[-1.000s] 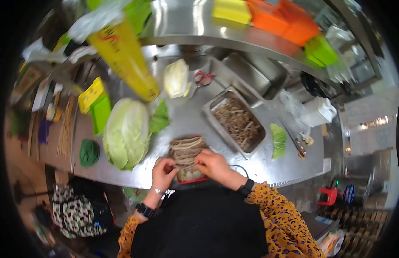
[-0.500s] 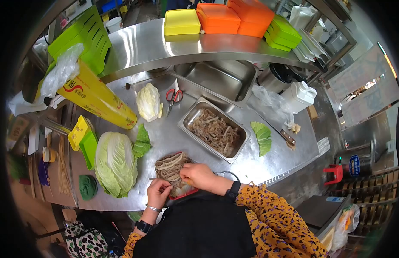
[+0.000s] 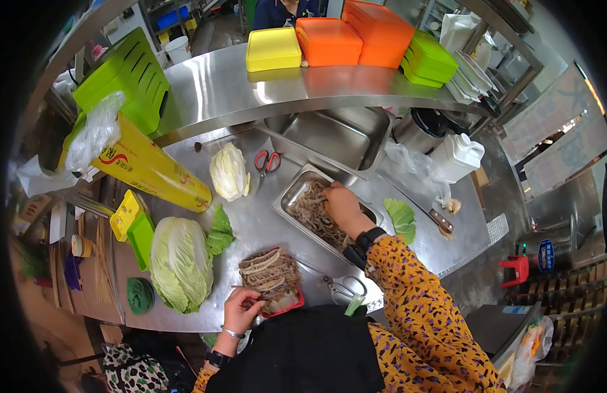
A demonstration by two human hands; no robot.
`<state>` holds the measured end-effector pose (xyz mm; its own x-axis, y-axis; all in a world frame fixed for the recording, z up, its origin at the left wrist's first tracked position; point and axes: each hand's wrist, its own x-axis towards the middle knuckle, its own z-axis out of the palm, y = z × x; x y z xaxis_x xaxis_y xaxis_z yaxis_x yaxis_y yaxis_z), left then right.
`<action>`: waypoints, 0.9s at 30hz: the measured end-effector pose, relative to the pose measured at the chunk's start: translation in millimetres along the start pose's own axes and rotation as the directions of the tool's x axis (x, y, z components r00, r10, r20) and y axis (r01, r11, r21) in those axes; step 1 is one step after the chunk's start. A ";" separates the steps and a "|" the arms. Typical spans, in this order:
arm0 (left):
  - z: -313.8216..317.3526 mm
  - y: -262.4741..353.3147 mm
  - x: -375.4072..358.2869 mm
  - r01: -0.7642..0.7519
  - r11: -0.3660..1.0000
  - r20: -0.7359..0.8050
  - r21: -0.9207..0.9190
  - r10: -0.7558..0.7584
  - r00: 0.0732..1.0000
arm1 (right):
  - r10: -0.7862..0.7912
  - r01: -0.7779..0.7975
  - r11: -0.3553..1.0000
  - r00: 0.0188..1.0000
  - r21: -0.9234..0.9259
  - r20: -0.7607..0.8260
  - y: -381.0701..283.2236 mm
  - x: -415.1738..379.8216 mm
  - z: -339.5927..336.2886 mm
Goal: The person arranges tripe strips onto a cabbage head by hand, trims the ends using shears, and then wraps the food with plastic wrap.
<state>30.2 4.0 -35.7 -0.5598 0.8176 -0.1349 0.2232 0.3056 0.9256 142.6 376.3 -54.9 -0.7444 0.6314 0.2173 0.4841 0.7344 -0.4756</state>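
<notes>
My right hand [image 3: 345,208] reaches into the deep steel pan [image 3: 289,204], its fingers pinched down in a heap of brownish-grey meat strips [image 3: 308,211]. The fingertips are partly hidden among the strips. Near the front edge of the table stands a small red tray [image 3: 293,305], where similar strips [image 3: 269,270] lie side by side over something pale. At its lower left corner my left hand [image 3: 242,309] has its thumb and fingers pinched together, and what they hold is hidden. A thin stick end pokes out just above that hand.
Scissors [image 3: 346,288] lie right of the red tray, and red-handled scissors [image 3: 267,162] farther back. A whole napa cabbage [image 3: 181,263] and a smaller one [image 3: 229,171] are at left. A knife [image 3: 441,220] lies at right. Behind the counter is another person [image 3: 287,14].
My right hand has left the red tray and moved up and right into the steel pan, uncovering the nearer scissors. My left hand stays at the tray. The view has shifted slightly.
</notes>
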 end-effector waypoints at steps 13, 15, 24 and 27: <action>-33.3 31.4 30.2 -0.051 0.976 -0.103 -0.210 0.029 0.994 | 0.171 -0.360 0.686 0.924 0.632 0.342 -15.1 0.6 -103.0; -28.1 41.9 48.3 -0.062 0.974 -0.098 -0.218 0.041 0.994 | 0.146 -0.372 0.637 0.918 0.675 0.369 -32.6 1.1 -127.2; 26.2 157.2 128.6 -0.472 0.877 -0.035 -0.091 0.470 0.882 | -0.033 -0.286 0.648 0.915 0.706 0.401 -111.0 -10.3 -184.5; 29.6 148.4 123.8 -0.452 0.888 0.050 -0.082 0.457 0.888 | -0.055 -0.306 0.572 0.912 0.761 0.407 -125.1 -22.3 -174.3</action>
<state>17.6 165.0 74.5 -0.3552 0.8902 0.2853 0.3858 -0.1385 0.9122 178.8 313.8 148.3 -0.8924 0.4343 -0.1229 0.1541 0.0373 -0.9874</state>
